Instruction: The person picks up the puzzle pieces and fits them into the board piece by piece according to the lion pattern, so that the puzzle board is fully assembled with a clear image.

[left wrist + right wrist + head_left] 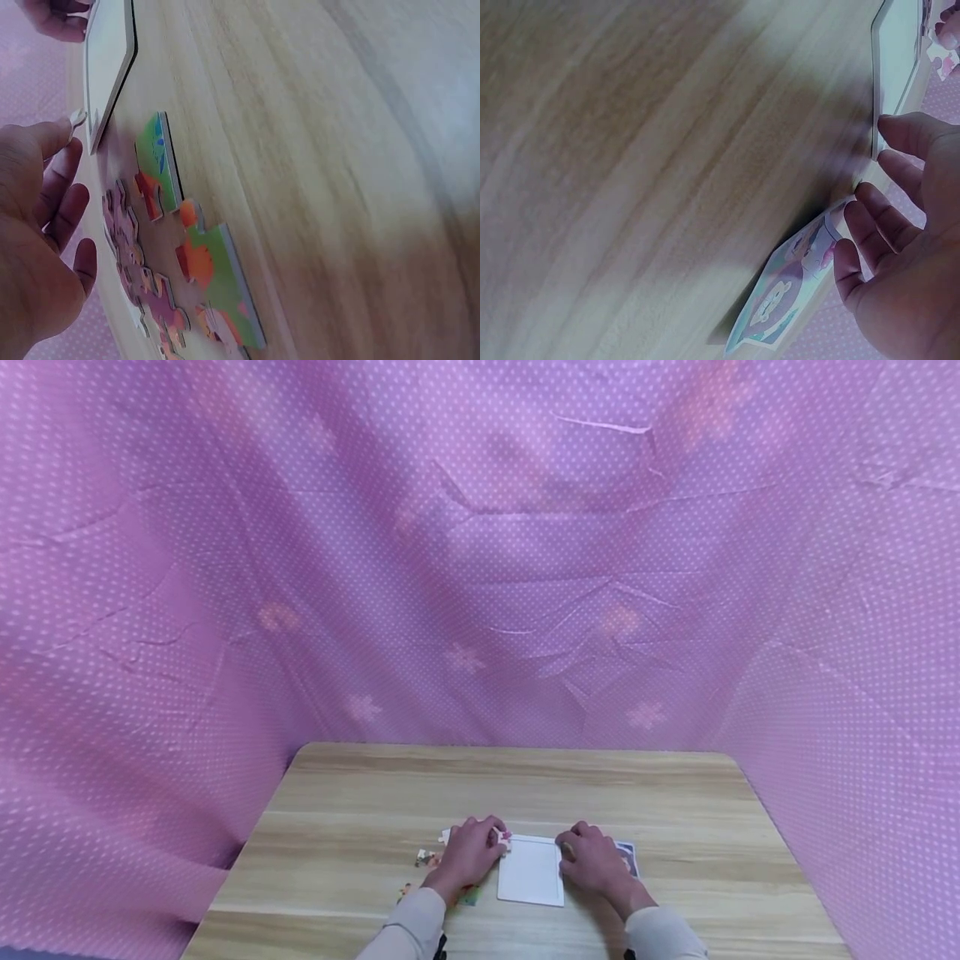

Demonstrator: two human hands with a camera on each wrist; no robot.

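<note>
A white rectangular puzzle tray (531,870) with a raised rim lies flat on the table between the two hands. At its upper left corner, my left hand (471,853) pinches a puzzle piece (506,836) between thumb and index finger; the piece's pale edge shows in the left wrist view. My right hand (592,858) touches the tray's right edge with thumb and index fingertips, the other fingers loosely bent. Loose puzzle pieces (225,277), green, orange and purple, lie below the left hand, partly hidden by it in the head view.
Beside the right hand lies a printed picture card (780,292) with cartoon animals, partly covered by that hand in the head view. The wooden table (360,793) has rounded far corners. A pink dotted curtain (480,568) hangs behind it and at both sides.
</note>
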